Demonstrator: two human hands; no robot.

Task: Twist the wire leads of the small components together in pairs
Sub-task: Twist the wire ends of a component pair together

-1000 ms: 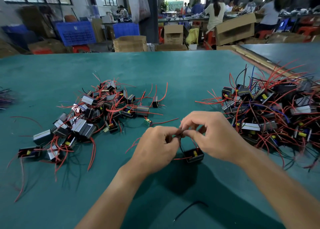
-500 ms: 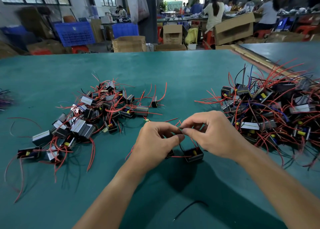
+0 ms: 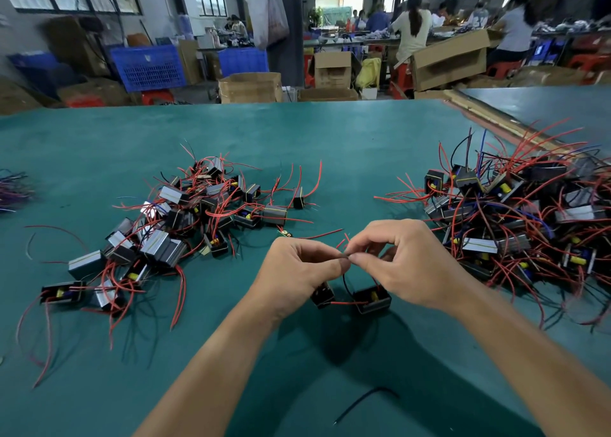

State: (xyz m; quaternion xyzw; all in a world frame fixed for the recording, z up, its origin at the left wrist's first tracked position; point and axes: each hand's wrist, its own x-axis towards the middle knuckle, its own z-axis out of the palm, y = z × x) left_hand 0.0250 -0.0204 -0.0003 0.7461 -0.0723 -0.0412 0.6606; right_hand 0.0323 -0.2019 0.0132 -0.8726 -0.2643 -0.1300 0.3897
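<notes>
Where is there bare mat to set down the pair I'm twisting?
Bare mat: the lane between left pile and right pile, beyond the left hand and right hand pinching the wire leads, plus everything past both piles. Crowded: the piles' trailing leads; a loose black wire lies nearest you.

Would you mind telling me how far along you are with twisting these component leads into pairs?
Done: the left pile may be finished pairs, though its twists are too small to confirm. In hand: the left hand and right hand pinch the leads of two components just below them. Left: the larger, tangled right pile looks unprocessed.
</notes>
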